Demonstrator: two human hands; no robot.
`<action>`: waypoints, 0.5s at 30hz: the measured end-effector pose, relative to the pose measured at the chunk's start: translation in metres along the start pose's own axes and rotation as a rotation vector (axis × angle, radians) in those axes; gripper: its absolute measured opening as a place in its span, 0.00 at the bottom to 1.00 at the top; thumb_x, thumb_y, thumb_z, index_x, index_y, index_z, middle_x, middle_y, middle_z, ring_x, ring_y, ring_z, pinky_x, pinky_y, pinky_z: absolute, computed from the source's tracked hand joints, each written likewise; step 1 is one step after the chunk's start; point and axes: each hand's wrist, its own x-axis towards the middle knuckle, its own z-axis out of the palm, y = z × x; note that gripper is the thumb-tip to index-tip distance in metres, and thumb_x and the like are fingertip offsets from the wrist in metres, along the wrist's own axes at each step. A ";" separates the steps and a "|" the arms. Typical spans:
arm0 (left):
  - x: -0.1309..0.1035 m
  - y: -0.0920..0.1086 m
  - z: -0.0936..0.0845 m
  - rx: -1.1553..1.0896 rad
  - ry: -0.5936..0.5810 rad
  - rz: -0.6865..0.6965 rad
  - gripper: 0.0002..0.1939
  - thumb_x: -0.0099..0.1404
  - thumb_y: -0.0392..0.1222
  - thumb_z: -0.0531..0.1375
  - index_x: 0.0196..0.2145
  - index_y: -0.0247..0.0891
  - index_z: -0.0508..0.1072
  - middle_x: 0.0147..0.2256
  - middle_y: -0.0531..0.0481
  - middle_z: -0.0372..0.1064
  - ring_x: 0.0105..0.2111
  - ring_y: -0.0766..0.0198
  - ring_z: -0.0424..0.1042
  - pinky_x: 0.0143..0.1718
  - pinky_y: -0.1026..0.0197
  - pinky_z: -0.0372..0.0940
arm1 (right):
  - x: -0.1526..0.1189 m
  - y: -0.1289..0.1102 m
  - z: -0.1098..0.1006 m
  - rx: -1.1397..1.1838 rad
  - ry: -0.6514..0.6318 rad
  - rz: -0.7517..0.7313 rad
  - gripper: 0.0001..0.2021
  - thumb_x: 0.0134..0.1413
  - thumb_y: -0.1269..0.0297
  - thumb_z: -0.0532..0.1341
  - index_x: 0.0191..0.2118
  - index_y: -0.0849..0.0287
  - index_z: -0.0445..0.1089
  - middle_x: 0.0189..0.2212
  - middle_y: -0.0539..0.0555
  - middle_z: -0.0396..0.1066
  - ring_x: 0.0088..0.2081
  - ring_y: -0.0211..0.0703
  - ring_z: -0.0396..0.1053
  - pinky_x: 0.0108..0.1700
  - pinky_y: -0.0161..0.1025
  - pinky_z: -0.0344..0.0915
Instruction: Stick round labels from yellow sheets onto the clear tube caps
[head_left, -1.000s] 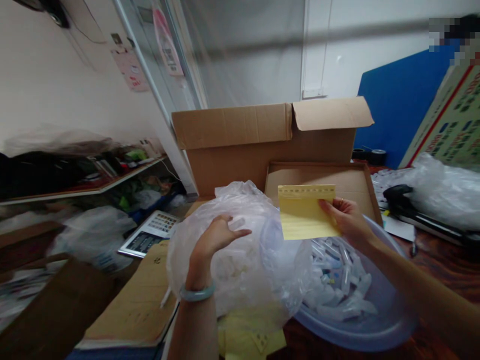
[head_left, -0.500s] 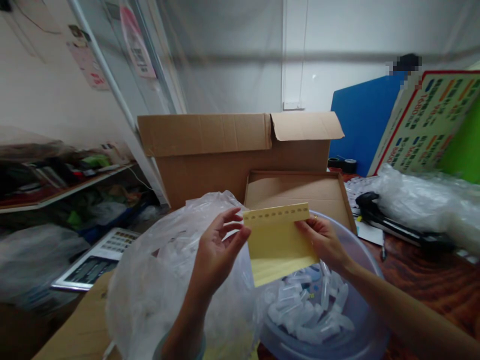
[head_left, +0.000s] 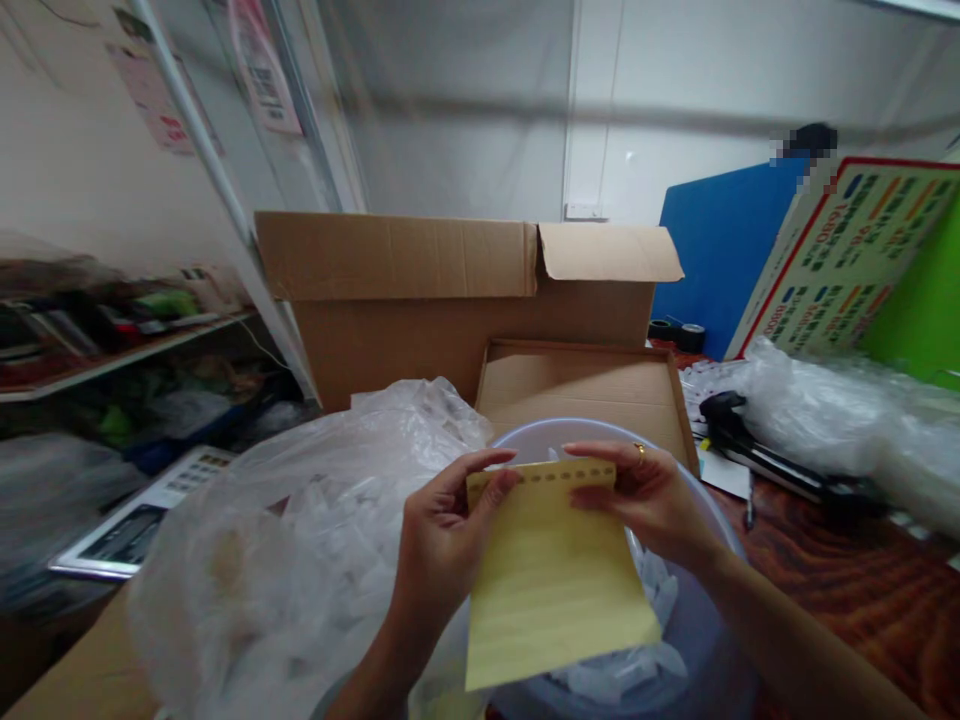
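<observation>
A yellow sheet of paper (head_left: 559, 590) with a row of holes along its top edge hangs in front of me. My left hand (head_left: 450, 530) pinches its upper left corner between thumb and fingers. At the upper right, my right hand (head_left: 649, 500), with a ring on one finger, grips the same edge. Below and behind the sheet stands a translucent bluish tub (head_left: 716, 620), holding several clear plastic pieces (head_left: 656, 590) that the paper partly covers. Left of my left hand bulges a large clear plastic bag (head_left: 300, 580) with whitish pieces inside.
Behind the tub are a shallow cardboard tray (head_left: 585, 390) and a big open cardboard box (head_left: 450, 340). To the right lie a black device (head_left: 787, 455), a pen (head_left: 749, 505) and crumpled clear plastic (head_left: 832, 405). Blue board (head_left: 720, 260) and a printed sign (head_left: 832, 270) stand farther back.
My left hand, whose fingers were loose beside the paper, now grips its corner. The sheet is lower and hangs more upright toward me. My right hand has moved its hold along the top edge.
</observation>
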 end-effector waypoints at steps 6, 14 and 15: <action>-0.010 0.007 0.001 0.055 -0.073 0.116 0.24 0.55 0.45 0.69 0.50 0.40 0.76 0.26 0.54 0.71 0.22 0.74 0.68 0.23 0.76 0.64 | -0.010 -0.012 -0.002 0.031 0.046 0.068 0.11 0.45 0.69 0.72 0.38 0.51 0.80 0.32 0.49 0.79 0.30 0.33 0.75 0.31 0.23 0.72; -0.012 0.007 0.004 0.003 -0.186 0.099 0.17 0.52 0.32 0.70 0.40 0.47 0.82 0.34 0.53 0.80 0.32 0.70 0.77 0.32 0.79 0.69 | -0.020 -0.016 -0.014 -0.233 0.096 -0.063 0.18 0.45 0.69 0.72 0.42 0.42 0.78 0.35 0.46 0.79 0.30 0.32 0.75 0.32 0.20 0.70; -0.012 0.007 0.005 0.009 -0.181 0.078 0.17 0.52 0.31 0.70 0.39 0.47 0.82 0.34 0.54 0.80 0.31 0.70 0.77 0.32 0.79 0.69 | -0.020 -0.016 -0.015 -0.253 0.093 -0.058 0.17 0.45 0.69 0.72 0.42 0.42 0.79 0.35 0.46 0.79 0.31 0.32 0.76 0.33 0.20 0.70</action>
